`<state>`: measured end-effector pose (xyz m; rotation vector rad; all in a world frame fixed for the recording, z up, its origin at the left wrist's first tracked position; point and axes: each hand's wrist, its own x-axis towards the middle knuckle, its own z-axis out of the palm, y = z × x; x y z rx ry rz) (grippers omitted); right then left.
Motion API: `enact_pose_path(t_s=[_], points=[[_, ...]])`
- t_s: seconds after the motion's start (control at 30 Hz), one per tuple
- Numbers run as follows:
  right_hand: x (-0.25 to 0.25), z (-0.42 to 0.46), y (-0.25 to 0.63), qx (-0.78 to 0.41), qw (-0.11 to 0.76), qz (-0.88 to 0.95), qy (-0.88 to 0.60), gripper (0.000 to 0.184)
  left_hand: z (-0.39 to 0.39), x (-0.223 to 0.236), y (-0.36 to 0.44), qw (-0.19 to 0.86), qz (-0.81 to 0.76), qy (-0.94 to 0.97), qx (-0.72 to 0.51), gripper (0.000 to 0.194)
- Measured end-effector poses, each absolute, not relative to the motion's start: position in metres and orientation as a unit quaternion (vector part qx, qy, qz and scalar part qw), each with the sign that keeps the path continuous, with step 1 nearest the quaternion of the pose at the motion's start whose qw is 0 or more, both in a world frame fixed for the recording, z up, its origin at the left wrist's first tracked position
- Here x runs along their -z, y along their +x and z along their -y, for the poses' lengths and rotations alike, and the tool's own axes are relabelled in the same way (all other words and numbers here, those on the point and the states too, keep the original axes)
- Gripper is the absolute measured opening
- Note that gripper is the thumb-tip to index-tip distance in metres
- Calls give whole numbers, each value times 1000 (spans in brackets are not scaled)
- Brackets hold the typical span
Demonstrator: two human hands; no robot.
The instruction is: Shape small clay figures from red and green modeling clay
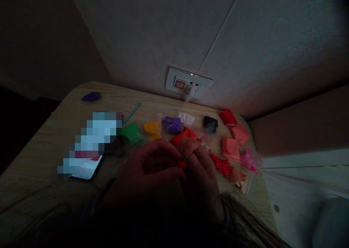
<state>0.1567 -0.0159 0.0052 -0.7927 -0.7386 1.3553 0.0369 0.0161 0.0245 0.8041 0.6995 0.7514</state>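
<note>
Close together over the table's middle, both hands work on one small red clay piece with a bit of green on top. My left hand has its thumb and forefinger closed on the red part from the left. From the right, my right hand pinches at the green bit, fingers curled. Dim light hides the exact contact. Just beyond the fingers lie an orange-red clay packet, a purple packet and a yellow packet.
A lit phone, partly pixelated, lies left, near a teal stick and a green packet. A purple grape-like clay figure sits at the far left. Right are a black packet and several red and pink ones. Behind is a wall socket.
</note>
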Motion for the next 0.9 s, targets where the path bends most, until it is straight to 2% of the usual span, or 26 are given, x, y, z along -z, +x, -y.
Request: enact_pose_path(t_s=[0.9], points=[[-7,18,166,-557,641,400,-346,4,-15,-33,35,780,-345,391,-345,19]])
